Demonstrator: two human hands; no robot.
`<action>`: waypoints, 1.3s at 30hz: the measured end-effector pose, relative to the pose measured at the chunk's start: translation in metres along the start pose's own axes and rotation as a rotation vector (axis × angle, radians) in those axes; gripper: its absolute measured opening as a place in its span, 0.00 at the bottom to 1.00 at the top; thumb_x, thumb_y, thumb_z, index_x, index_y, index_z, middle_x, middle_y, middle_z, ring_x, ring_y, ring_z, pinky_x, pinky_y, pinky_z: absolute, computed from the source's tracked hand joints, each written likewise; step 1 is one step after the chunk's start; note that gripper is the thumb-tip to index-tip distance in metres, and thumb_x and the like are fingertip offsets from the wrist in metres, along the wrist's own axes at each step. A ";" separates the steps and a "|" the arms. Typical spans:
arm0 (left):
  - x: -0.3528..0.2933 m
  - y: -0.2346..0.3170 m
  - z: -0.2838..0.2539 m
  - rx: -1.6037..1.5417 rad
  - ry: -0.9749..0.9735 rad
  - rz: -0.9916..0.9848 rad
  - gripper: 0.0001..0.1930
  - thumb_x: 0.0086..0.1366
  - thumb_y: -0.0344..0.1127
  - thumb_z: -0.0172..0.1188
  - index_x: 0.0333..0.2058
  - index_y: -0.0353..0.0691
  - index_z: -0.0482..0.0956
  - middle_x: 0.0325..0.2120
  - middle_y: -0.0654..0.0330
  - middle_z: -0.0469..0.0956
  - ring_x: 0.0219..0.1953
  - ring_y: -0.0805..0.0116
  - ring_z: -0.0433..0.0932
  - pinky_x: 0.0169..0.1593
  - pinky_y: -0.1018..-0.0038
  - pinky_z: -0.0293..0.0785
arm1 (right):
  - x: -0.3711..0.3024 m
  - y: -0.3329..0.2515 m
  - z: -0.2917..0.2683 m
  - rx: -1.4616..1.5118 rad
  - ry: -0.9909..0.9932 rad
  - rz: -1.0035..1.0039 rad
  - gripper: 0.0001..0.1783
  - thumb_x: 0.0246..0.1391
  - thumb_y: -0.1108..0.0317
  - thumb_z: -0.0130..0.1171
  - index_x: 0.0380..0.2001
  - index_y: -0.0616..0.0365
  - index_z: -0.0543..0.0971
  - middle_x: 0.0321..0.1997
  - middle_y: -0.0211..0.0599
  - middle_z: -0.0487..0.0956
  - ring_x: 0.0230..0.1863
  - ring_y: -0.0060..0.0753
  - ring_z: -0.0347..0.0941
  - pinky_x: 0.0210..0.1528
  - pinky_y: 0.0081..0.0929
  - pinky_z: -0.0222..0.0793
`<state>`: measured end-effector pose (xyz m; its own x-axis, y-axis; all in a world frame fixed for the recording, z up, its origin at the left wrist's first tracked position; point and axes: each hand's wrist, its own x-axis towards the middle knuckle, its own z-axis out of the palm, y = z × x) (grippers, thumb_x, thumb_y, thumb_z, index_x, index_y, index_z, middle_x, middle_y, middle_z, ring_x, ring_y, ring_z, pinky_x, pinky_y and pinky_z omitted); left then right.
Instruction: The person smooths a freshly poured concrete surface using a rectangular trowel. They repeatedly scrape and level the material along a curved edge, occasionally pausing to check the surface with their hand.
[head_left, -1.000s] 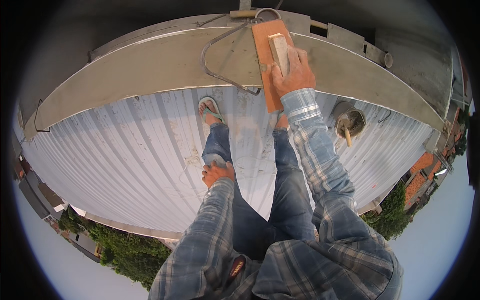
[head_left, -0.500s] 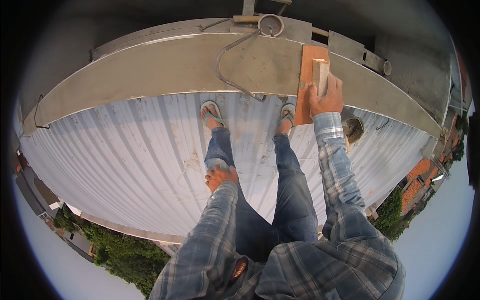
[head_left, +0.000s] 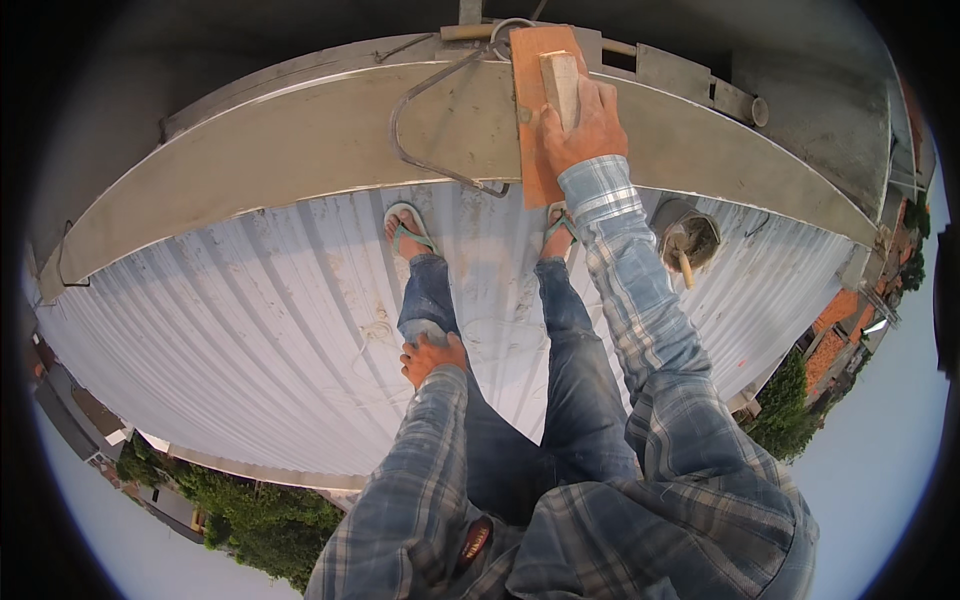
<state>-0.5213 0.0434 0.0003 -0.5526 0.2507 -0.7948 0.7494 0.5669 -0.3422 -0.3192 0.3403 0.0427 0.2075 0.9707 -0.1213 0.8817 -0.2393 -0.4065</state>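
Note:
My right hand (head_left: 585, 125) is closed round the pale block handle of an orange-brown plastering float (head_left: 540, 165). The float lies across the grey cement-coated ledge (head_left: 300, 135), its near end reaching past the ledge's edge. Close to its left side, a bent metal rod clamp (head_left: 405, 105) hooks over the ledge. My left hand (head_left: 432, 358) rests on my left knee, its fingers curved over the jeans and holding no tool. A bucket (head_left: 690, 238) with a wooden-handled tool (head_left: 684, 262) in it stands right of my right forearm.
I stand in flip-flops on a ribbed metal roof (head_left: 290, 330). Another bent rod (head_left: 68, 255) grips the ledge's left end. Beyond the ledge lie boards and a pipe end (head_left: 759, 111). Trees (head_left: 260, 525) and rooftops show below the roof's edge.
My right hand has slid the float leftward and a little farther away along the ledge, so it now partly covers the round ring by the clamp. My left hand stays on the knee.

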 end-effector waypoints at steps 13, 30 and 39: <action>0.005 0.003 -0.002 0.067 0.040 0.036 0.34 0.61 0.60 0.60 0.56 0.39 0.78 0.55 0.49 0.74 0.59 0.50 0.73 0.62 0.57 0.70 | 0.003 0.015 0.001 0.052 -0.030 -0.111 0.26 0.50 0.60 0.65 0.52 0.58 0.76 0.56 0.41 0.74 0.54 0.53 0.75 0.56 0.45 0.75; -0.006 -0.004 -0.003 0.010 0.009 -0.010 0.33 0.61 0.59 0.60 0.56 0.38 0.78 0.55 0.47 0.74 0.59 0.49 0.72 0.62 0.57 0.69 | -0.040 0.078 -0.014 0.012 -0.003 -0.066 0.25 0.51 0.61 0.65 0.49 0.63 0.75 0.55 0.49 0.72 0.54 0.56 0.75 0.55 0.44 0.75; -0.004 -0.018 0.018 -0.171 0.127 0.034 0.35 0.59 0.58 0.65 0.58 0.39 0.75 0.55 0.47 0.72 0.59 0.48 0.72 0.62 0.55 0.69 | -0.028 -0.003 0.011 0.091 -0.049 -0.100 0.27 0.51 0.59 0.65 0.53 0.59 0.75 0.56 0.43 0.73 0.54 0.56 0.76 0.55 0.46 0.75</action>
<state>-0.5261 0.0177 0.0000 -0.5777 0.3631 -0.7310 0.7016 0.6786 -0.2174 -0.3327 0.3132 0.0376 0.0972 0.9881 -0.1195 0.8546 -0.1444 -0.4988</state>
